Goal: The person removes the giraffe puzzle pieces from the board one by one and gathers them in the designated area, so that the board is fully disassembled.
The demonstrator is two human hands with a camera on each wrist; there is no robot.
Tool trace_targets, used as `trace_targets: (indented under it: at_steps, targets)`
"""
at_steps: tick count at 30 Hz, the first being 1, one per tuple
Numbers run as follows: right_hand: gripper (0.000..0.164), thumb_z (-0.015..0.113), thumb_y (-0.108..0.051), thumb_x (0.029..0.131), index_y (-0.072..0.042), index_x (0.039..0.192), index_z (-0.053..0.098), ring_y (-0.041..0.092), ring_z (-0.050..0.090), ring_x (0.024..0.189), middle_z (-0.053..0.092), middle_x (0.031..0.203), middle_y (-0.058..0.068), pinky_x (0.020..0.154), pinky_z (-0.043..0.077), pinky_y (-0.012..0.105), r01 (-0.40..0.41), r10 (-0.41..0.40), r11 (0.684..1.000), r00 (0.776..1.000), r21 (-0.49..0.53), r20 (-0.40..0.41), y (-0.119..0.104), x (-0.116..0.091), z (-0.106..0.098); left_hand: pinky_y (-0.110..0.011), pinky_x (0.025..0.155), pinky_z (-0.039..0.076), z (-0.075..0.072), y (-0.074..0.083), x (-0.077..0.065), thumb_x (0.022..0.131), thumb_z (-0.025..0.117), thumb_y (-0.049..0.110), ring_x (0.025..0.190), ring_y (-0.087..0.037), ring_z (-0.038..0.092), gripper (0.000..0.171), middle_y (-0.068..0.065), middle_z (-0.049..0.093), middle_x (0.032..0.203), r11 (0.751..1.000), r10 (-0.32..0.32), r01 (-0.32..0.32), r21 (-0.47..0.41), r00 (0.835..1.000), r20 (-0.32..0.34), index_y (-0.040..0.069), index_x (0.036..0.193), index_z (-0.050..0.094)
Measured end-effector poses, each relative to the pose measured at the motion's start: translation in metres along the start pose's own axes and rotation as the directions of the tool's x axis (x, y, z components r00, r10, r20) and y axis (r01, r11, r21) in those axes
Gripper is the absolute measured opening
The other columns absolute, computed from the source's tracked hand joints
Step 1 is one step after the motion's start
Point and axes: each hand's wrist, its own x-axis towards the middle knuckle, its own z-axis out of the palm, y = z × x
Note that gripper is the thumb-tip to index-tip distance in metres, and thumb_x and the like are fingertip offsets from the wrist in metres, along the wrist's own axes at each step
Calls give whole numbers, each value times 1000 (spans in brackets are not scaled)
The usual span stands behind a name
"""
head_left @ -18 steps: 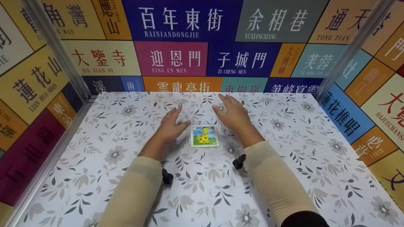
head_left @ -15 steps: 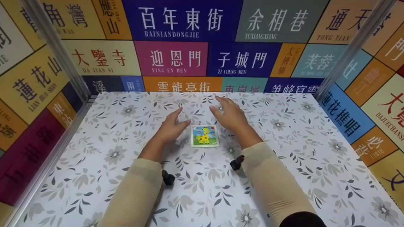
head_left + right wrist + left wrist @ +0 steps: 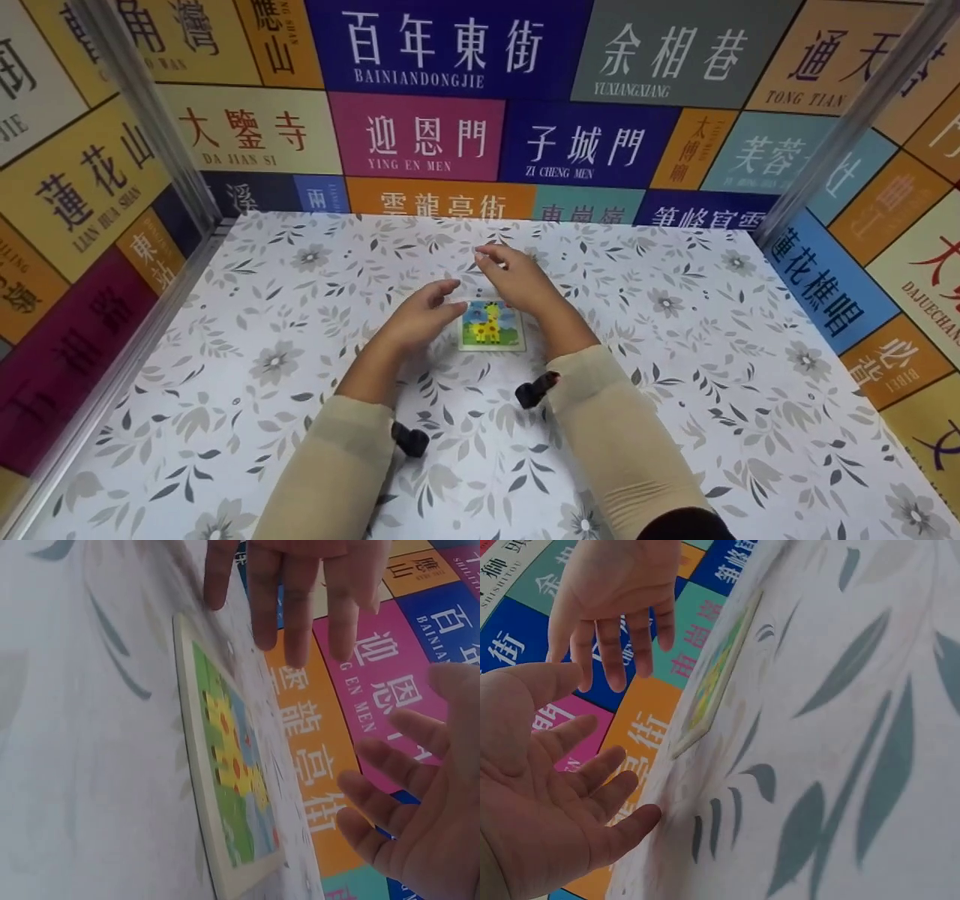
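– Where is the square, pale-rimmed board (image 3: 492, 328) placed?
– On the white floral tabletop (image 3: 450, 465); a yellow giraffe picture (image 3: 234, 746) is enclosed by its rim (image 3: 204, 765)
– The bare left hand (image 3: 421, 319) and bare right hand (image 3: 520, 283) are held near it, released, fingers relaxed

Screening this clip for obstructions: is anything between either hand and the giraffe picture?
Nothing visible does. In the wrist views, only a gap separates the left hand and the right hand from the giraffe picture.
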Motion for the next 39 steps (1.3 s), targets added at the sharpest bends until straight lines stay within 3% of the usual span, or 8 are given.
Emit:
trace_targets:
  at_steps: [9, 15, 17, 21, 23, 25, 31, 39]
  targets:
    - [44, 55, -47, 110, -22, 145, 66, 28, 68, 119, 70, 134, 3, 104, 57, 48, 10, -14, 993, 999, 114, 42, 8, 3, 9, -53, 126, 41, 2, -11, -1, 102, 66, 42, 152, -31, 49, 55, -8, 52, 164, 997, 21, -23, 74, 999, 28, 24, 154, 57]
    - [43, 59, -42, 109, -16, 143, 68, 26, 68, 122, 70, 136, 7, 110, 54, 47, -7, 2, 999, 995, 54, 96, 23, 5, 20, -52, 124, 43, 4, -19, -2, 100, 70, 31, 147, -33, 53, 51, -9, 56, 158, 979, 50, -59, 195, 998, 50, 18, 149, 61]
    - [41, 60, -39, 109, -16, 142, 69, 26, 68, 122, 70, 135, 8, 109, 55, 46, -22, 16, 998, 994, 51, 113, 27, 6, 22, -52, 128, 39, 4, -20, -2, 99, 72, 28, 152, -34, 49, 52, -9, 54, 161, 960, 83, -98, 262, 994, 68, 15, 149, 62]
    - [35, 60, -29, 109, -16, 139, 71, 26, 68, 122, 71, 136, 8, 109, 55, 46, -25, 22, 999, 991, 24, 131, 33, 9, 23, -51, 134, 30, 6, -21, 0, 97, 74, 26, 159, -35, 39, 53, -9, 47, 168, 887, 148, -184, 425, 982, 116, 12, 147, 64]
    - [32, 60, -26, 108, -16, 137, 72, 25, 67, 124, 71, 137, 7, 111, 53, 45, -10, 13, 1000, 990, -21, 140, 36, 10, 23, -51, 135, 26, 6, -21, 1, 95, 74, 26, 162, -35, 36, 52, -9, 46, 169, 854, 161, -204, 479, 978, 129, 11, 145, 66]
    - [31, 63, -25, 107, -16, 135, 73, 25, 65, 124, 72, 135, 6, 112, 52, 45, -4, 13, 998, 988, -56, 156, 38, 11, 23, -52, 135, 25, 7, -22, 2, 94, 75, 26, 162, -35, 34, 51, -7, 46, 170, 841, 157, -202, 502, 979, 132, 12, 143, 68]
    - [31, 73, -22, 100, -19, 132, 74, 23, 65, 115, 72, 126, 5, 104, 54, 42, -29, 40, 998, 979, -60, 200, 41, 11, 20, -53, 135, 25, 9, -23, 3, 94, 75, 24, 163, -34, 33, 50, -3, 45, 170, 848, 130, -171, 501, 985, 116, 16, 143, 68]
    - [41, 75, -20, 98, -16, 139, 72, 23, 65, 112, 67, 131, 8, 103, 57, 42, 65, -15, 980, 967, -187, 255, 37, 13, 21, -53, 135, 26, 6, -24, 1, 93, 76, 22, 163, -35, 33, 52, -2, 45, 171, 861, 155, -195, 470, 980, 123, 14, 144, 68]
